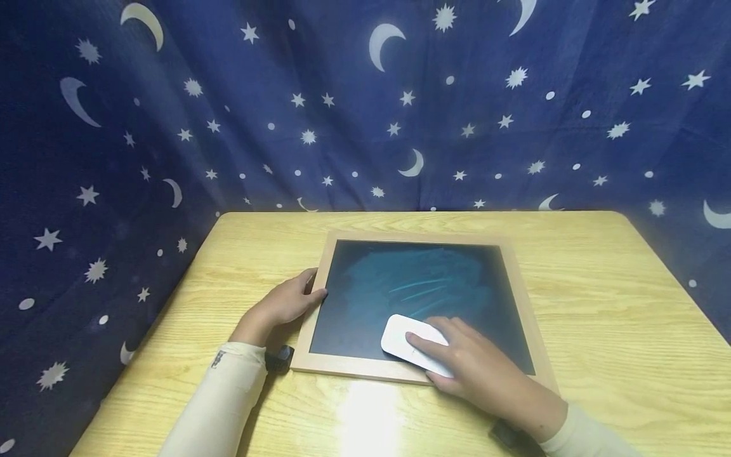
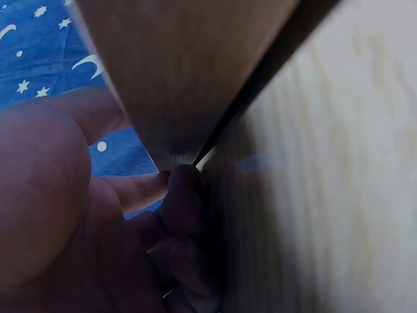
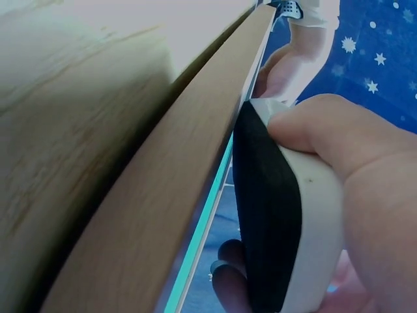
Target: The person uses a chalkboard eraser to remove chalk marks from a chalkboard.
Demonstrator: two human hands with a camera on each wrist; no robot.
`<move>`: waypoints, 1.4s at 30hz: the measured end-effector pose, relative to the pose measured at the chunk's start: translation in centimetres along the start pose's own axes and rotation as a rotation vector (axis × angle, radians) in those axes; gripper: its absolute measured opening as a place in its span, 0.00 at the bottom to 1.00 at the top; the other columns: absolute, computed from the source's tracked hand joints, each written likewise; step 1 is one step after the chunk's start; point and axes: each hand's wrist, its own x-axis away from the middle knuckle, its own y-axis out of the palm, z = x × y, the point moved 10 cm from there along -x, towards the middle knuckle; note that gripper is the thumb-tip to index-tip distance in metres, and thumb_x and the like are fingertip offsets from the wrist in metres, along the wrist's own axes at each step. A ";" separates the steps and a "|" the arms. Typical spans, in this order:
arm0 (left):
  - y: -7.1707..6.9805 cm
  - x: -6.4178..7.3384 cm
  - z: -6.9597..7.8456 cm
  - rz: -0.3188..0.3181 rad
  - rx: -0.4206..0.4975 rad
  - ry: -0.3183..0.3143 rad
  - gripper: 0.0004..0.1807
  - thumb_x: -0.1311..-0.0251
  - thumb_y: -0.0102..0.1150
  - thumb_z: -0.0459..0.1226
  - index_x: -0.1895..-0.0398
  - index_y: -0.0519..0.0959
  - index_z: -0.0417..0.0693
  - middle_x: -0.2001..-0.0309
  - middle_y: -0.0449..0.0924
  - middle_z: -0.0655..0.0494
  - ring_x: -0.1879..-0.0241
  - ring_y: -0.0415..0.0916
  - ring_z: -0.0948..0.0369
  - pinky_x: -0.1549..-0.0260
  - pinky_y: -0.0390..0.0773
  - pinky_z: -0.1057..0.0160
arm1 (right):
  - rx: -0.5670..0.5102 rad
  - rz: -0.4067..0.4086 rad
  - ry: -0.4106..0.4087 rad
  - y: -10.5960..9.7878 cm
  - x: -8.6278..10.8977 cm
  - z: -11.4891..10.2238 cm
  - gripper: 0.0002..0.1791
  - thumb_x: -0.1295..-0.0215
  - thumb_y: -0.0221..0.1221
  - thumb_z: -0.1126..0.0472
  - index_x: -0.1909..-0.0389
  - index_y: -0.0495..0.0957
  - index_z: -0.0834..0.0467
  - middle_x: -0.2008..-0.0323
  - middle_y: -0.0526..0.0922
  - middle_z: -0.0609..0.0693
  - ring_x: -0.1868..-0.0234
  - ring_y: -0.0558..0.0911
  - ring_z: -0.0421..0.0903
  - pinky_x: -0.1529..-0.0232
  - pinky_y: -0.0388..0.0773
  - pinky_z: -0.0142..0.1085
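A small chalkboard in a pale wooden frame lies on the table, its dark surface smeared with blue-green marks and a few brighter streaks. My left hand holds the frame's left side, thumb on top; in the left wrist view the fingertips meet the lower edge of the wooden frame. At the board's lower right, my right hand grips a white board eraser between thumb and fingers. The right wrist view shows the eraser's black pad facing the board, tilted against it near the front frame.
The light wood-grain table extends around the board on every side. A dark blue curtain with moons and stars hangs behind and to the left. Dark wrist devices sit under both wrists, the left one near the frame's front-left corner.
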 end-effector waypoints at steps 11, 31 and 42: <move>-0.2 0.1 -0.1 0.018 -0.013 -0.006 0.37 0.27 0.49 0.54 0.21 0.54 0.54 0.38 0.79 0.43 0.53 0.83 0.54 0.43 0.76 0.45 | 0.001 -0.034 0.044 0.3 0.0 0.1 0.34 0.48 0.73 0.52 0.37 0.79 0.45 0.46 0.79 0.52 0.54 0.77 0.46 0.55 0.79 0.40; -0.2 0.1 0.0 0.014 0.004 -0.009 0.36 0.27 0.49 0.54 0.21 0.54 0.55 0.38 0.78 0.44 0.53 0.82 0.55 0.42 0.74 0.44 | 0.024 0.007 0.069 -0.4 0.1 1.1 0.34 0.52 0.74 0.54 0.39 0.81 0.46 0.49 0.80 0.53 0.54 0.79 0.49 0.55 0.81 0.43; 0.0 -0.1 -0.1 0.009 -0.005 -0.011 0.36 0.27 0.48 0.55 0.21 0.54 0.56 0.36 0.77 0.44 0.50 0.82 0.53 0.41 0.74 0.43 | 0.025 -0.013 0.126 -0.9 0.4 2.5 0.34 0.54 0.71 0.60 0.39 0.81 0.48 0.48 0.80 0.57 0.49 0.80 0.55 0.50 0.80 0.48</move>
